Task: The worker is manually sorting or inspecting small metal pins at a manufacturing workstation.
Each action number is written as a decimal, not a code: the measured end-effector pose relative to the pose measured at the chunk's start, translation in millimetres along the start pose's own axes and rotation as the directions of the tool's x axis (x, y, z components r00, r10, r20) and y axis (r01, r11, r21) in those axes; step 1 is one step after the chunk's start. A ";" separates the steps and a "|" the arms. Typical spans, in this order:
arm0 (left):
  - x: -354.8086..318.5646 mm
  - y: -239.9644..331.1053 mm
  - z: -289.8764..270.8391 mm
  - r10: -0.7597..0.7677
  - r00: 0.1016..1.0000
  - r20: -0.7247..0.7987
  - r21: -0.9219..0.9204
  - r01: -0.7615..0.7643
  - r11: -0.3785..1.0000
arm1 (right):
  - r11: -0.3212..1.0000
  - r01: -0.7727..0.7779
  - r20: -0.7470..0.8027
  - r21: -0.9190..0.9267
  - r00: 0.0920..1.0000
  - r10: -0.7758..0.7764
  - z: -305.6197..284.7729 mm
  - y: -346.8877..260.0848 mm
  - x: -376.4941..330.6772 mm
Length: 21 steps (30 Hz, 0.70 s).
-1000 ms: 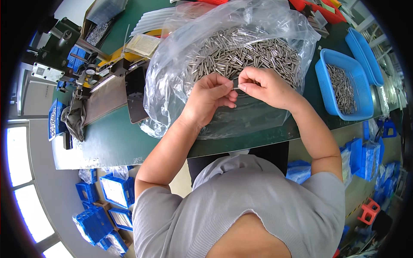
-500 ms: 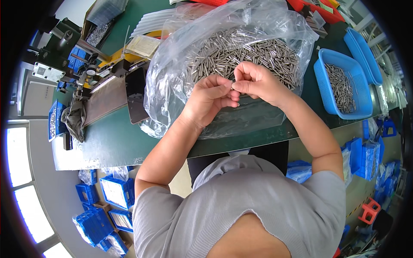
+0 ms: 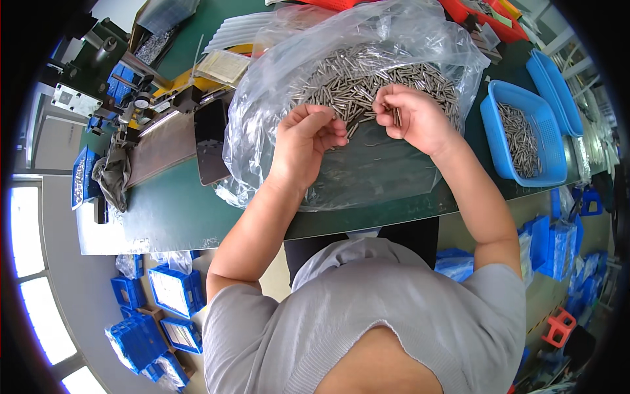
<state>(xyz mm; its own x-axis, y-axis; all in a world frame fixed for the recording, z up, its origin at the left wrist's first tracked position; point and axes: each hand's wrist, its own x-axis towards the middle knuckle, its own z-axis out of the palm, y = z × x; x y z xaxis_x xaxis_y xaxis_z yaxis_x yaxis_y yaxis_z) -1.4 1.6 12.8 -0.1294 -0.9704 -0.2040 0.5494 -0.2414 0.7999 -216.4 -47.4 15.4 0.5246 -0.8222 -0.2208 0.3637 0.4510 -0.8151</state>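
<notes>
A heap of small metal pins (image 3: pixel 354 79) lies in and on a clear plastic bag (image 3: pixel 262 85) spread over the green table. At the heap's near left edge is my left hand (image 3: pixel 305 134), its fingers curled in and the thumb near the index finger; whatever lies between them is too small to make out. My right hand (image 3: pixel 420 121) is over the near right side of the heap. Its bent fingers hold several metal pins, with ends showing below the fingertips. A gap separates the two hands, and a few loose pins lie between them.
On the right stands a blue basket (image 3: pixel 554 148) with more pins, a second blue basket (image 3: pixel 558 92) beyond it. A dark phone-like slab (image 3: pixel 210 144) and a bench fixture with a dial gauge (image 3: pixel 141 100) are left. Red trays (image 3: pixel 489 20) sit at the back.
My hands, together at the fingertips before, have moved apart: the left slightly left, the right to the right. Pins now show in the right hand's fingers.
</notes>
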 end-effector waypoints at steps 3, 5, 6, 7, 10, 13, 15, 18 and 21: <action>-0.3 2.0 0.4 -0.006 1.000 -0.014 -0.024 0.006 1.000 | 0.782 0.093 0.020 -0.617 0.995 -0.103 6.2 9.2 4.7; -0.1 2.0 0.7 -0.007 1.000 -0.021 -0.026 0.006 1.000 | 0.280 0.272 0.154 -0.921 0.912 -0.380 19.2 17.4 0.5; 0.2 2.0 0.7 -0.009 1.000 -0.025 -0.028 0.009 1.000 | 0.045 0.324 0.274 -0.945 0.859 -0.432 15.8 21.6 2.1; 0.5 1.8 0.3 -0.010 1.000 -0.027 -0.028 0.010 1.000 | -0.193 0.350 0.400 -0.917 0.798 -0.452 14.4 25.6 3.0; 1.2 1.0 -0.6 -0.022 1.000 -0.007 -0.020 0.022 1.000 | -0.172 0.346 0.387 -0.922 0.825 -0.411 13.8 27.9 2.9; 1.5 0.6 -0.9 -0.028 1.000 -0.005 -0.010 0.028 1.000 | -0.212 0.382 0.436 -0.899 0.821 -0.369 14.5 28.9 1.4; 1.8 0.3 -0.9 -0.038 0.999 0.000 0.021 0.038 0.999 | -0.247 0.397 0.464 -0.884 0.814 -0.349 13.3 28.3 0.2; 2.3 -0.8 -2.0 -0.074 0.997 0.031 0.055 0.072 0.996 | 0.033 0.440 0.396 -0.897 0.836 -0.381 7.3 24.3 -3.3; 1.6 -2.1 -1.2 -0.136 0.987 0.084 0.085 0.129 0.988 | 0.327 0.299 0.213 -0.896 0.938 -0.274 14.9 6.1 -11.6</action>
<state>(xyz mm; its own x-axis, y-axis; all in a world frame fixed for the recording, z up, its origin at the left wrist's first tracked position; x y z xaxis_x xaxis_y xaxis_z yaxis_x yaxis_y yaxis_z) -1.8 0.5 10.1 -0.2715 -0.9259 -0.2628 0.4559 -0.3641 0.8121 -208.7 -29.9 21.0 0.5561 -0.8208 0.1303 -0.4143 -0.4097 -0.8128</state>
